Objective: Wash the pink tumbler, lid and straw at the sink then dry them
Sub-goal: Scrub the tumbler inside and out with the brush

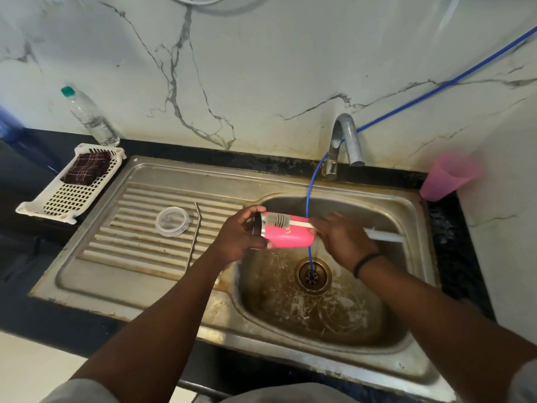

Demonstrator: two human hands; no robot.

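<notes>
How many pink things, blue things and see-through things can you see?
Pink: 2, the tumbler and the cup
Blue: 1, the thin hose
See-through: 2, the lid and the bottle
Total: 5

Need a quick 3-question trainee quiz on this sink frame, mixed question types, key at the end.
1. True or false: the left hand grips the pink tumbler on its side over the sink basin.
2. Where does the clear lid lie?
A. in the white basket
B. on the ribbed drainboard
C. in the basin
3. Fill in: the right hand holds a white-handled ____ laid along the tumbler's outside.

Key: 1 true; 2 B; 3 brush
</notes>
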